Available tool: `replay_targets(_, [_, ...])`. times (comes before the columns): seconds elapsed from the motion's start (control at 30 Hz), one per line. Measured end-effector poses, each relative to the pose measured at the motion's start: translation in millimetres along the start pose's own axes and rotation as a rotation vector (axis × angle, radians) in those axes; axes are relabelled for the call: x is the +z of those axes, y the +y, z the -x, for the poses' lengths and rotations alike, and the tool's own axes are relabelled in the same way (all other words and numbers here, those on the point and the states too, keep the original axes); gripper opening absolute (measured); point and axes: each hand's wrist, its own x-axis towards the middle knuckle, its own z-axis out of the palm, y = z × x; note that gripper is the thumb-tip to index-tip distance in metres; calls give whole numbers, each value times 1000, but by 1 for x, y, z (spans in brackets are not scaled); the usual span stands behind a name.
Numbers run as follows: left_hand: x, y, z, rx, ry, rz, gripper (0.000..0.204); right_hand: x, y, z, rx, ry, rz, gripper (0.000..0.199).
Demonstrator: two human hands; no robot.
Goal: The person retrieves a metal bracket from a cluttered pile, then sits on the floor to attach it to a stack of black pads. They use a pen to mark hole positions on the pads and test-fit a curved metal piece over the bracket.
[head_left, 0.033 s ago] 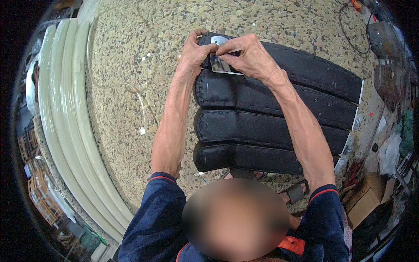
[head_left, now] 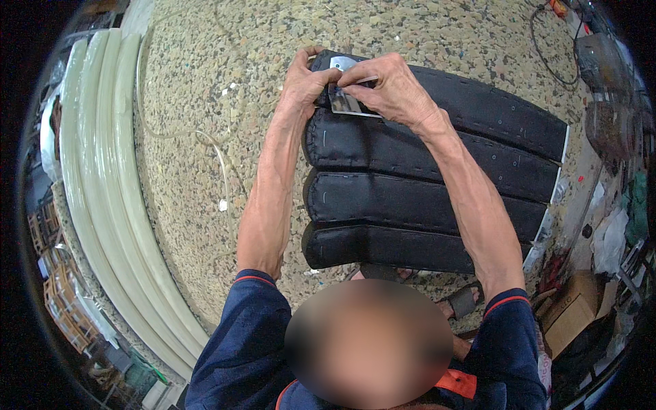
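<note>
Bracing the far-left corner of the black padded panel (head_left: 424,195), the left hand (head_left: 305,82) curls its fingers around the edge and extends its thumb over the top, toward the reflective plate (head_left: 346,104). The plate lies on the panel's far-left end, partly covered by the hands.

The right hand (head_left: 400,89) arches over the plate, wrist bent, knuckles raised, thumb and forefinger pressed together at the tips; what lies between them cannot be told. Its fingertips are just beside the left thumb.

The left forearm (head_left: 272,171) runs nearly straight along the panel's left side; the right forearm (head_left: 475,198) slants across the panel's top. Left of the panel, well apart, lie pale tubes (head_left: 102,150).
</note>
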Motion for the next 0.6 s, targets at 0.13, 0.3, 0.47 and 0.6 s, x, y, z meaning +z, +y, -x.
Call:
replay_targets(0.13, [1,-3,0,12,9,56,61,3,2,0,-94,66,23,16])
replay_targets(0.3, [0,-3,-8,9,-14,86,59,-2,-1,-7,-70,17,134,15])
replay_targets(0.47, [2,-2,-8,33,-9,81,67,-8,-13,-3,-11,255,-118,13])
replay_targets(0.6, [5,5,-4,23,8,29,76,-16,-25,37,82,588,-64,11])
